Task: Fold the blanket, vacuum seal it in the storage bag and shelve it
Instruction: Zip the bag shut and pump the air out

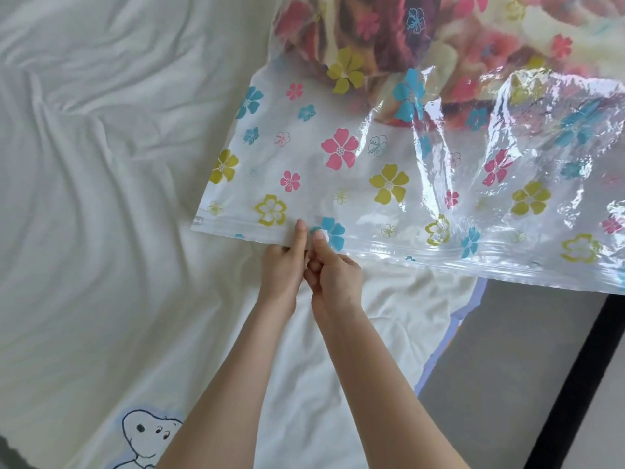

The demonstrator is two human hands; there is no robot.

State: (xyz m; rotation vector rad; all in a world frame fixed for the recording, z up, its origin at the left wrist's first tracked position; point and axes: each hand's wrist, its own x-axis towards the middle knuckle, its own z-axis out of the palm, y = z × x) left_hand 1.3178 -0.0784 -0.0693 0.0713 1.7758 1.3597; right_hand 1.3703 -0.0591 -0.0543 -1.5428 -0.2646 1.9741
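Observation:
A clear storage bag [338, 184] printed with coloured flowers lies on the bed, its zip edge [422, 252] facing me. The folded blanket [439, 35], in red, pink and cream, shows through the plastic at the top of the view. My left hand [284, 265] pinches the zip strip with its thumb on top, fingers under the edge. Right beside it, my right hand [333, 269] pinches the same strip, and a small white clip sits under its thumb. Both hands touch each other near the bag's left third.
The white bed sheet [118, 164] is wrinkled across the left and has a cartoon dog [148, 438] printed near the bottom. The bed's edge runs down the right, with grey floor [507, 367] and a black bar [581, 384] beyond it.

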